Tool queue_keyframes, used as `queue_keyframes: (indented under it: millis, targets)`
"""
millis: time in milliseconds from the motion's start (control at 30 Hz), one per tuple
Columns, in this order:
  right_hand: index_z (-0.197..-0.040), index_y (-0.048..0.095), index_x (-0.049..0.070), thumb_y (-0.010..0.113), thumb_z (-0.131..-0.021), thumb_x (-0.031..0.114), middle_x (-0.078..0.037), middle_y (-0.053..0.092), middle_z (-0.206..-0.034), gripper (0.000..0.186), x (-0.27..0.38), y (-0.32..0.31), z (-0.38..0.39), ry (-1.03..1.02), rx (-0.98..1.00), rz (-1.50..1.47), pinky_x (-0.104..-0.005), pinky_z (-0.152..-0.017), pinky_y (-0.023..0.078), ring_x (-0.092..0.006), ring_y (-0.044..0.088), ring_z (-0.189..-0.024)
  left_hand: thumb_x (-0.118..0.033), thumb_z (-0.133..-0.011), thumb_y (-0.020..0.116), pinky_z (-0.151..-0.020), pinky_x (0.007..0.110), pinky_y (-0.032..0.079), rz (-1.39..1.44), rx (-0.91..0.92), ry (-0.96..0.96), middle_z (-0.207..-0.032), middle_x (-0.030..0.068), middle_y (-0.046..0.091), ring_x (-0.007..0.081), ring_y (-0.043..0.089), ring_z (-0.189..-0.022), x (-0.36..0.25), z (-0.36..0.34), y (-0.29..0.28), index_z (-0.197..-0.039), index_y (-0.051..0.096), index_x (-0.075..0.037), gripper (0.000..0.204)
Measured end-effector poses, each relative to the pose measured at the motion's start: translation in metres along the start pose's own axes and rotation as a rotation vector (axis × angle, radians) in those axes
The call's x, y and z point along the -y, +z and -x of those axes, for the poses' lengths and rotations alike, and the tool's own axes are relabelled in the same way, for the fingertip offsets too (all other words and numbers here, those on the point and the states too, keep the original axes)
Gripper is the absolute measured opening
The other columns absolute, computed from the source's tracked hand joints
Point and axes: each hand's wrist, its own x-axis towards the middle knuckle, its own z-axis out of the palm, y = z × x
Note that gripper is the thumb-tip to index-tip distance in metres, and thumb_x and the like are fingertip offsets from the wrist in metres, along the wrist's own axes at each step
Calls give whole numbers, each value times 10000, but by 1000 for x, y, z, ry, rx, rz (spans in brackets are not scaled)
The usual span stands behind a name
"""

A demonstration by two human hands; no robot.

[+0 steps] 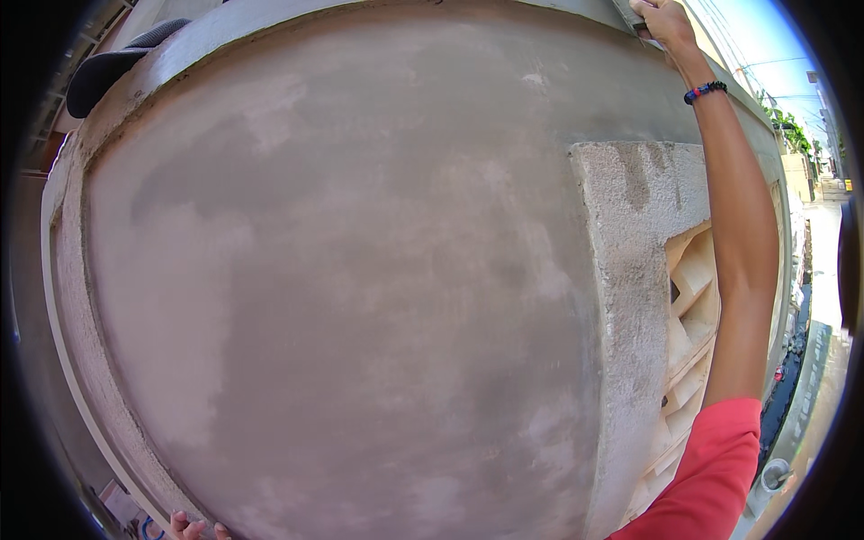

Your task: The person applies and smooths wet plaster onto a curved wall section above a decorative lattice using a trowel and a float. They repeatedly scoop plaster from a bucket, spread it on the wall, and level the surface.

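In front of me stands a plastered wall panel [387, 270], grey-brown with darker damp patches and paler dry ones. My right arm reaches up along its right side. At the top right edge, the fingers of my right hand [664, 22] are closed round a flat grey plastering trowel [627, 14], mostly cut off by the frame. Only some fingertips of my left hand [192, 526] show at the lower left, by the panel's raised border [99, 297]. These fingers look apart, with nothing visible in them; the rest of that hand is out of frame.
A rough pale frame [621, 270] juts out on the right around a cream lattice block opening [693, 297]. Beyond it run a street [823, 243] and a dark ditch [792, 378], with a bucket [772, 475] at lower right. A dark cap [117, 67] sits at the upper left ledge.
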Motion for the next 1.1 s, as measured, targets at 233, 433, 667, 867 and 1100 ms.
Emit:
queue_keyframes:
  millis: [233, 433, 667, 867, 1100]
  targets:
    - [-736, 660, 12, 550, -689, 136, -148, 609, -591, 173, 89, 44, 16, -392, -100, 377, -341, -485, 480, -224, 605, -520, -270, -775, 679, -880, 449, 402, 22, 7, -29, -1081, 175, 538, 329, 499, -1012, -3, 3, 0, -1055, 523, -28, 402]
    - [-703, 592, -3, 550, -735, 178, -202, 605, -730, 189, 134, 130, 14, -882, -470, 29, -456, -729, 450, -325, 580, -755, -273, -779, 666, -883, 464, 389, 9, 13, 66, -1032, 180, 550, 349, 500, -983, -9, -7, -2, -1012, 530, -25, 367]
    - [-746, 632, -7, 489, -756, 126, -249, 593, -714, 196, 296, 126, 101, -553, -69, -283, -424, -671, 487, -391, 602, -723, -239, -764, 667, -858, 470, 389, -6, 5, 118, -980, 184, 559, 359, 507, -936, -21, -18, -12, -950, 537, -25, 312]
    - [-963, 638, -42, 528, -761, 176, -198, 645, -694, 317, 177, 86, 16, -444, -343, -30, -332, -592, 503, -233, 636, -616, -175, -732, 686, -830, 453, 406, 22, 18, 80, -962, 178, 562, 351, 518, -909, -31, -23, -14, -912, 536, -28, 278]
    - [-1105, 627, 81, 616, -779, 208, -90, 656, -884, 350, 70, 8, 2, 316, -119, 85, -259, -642, 542, -146, 638, -723, -198, -735, 699, -861, 457, 407, 24, 10, 17, -980, 174, 566, 356, 520, -949, -17, -11, -20, -945, 543, -30, 310]
